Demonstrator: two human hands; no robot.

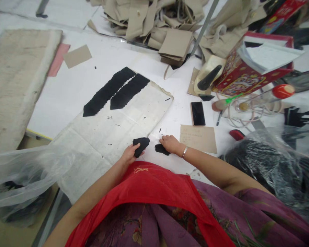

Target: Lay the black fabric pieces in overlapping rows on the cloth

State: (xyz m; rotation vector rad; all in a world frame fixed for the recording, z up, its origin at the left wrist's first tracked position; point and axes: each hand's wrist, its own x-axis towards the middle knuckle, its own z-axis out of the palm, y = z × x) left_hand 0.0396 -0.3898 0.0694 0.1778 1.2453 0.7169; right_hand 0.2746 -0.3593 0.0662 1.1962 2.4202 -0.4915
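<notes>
My left hand (130,153) is closed round a small stack of black fabric pieces (141,146), held just above the front of the table. To its right, my right hand (170,143) rests over another black piece (161,150) lying on the white surface; its fingers are bent down on the piece's upper edge. Farther off, two long rows of overlapping black pieces (108,91) (130,91) lie slanted on a pale sheet (123,127), side by side with a narrow gap between them.
A phone (198,114) and a written cardboard piece (198,138) lie to the right. Beyond are a tape dispenser (208,75), a red box of papers (252,65) and brown scraps (144,17). Plastic bags (267,161) flank both sides. A padded board (20,75) is at left.
</notes>
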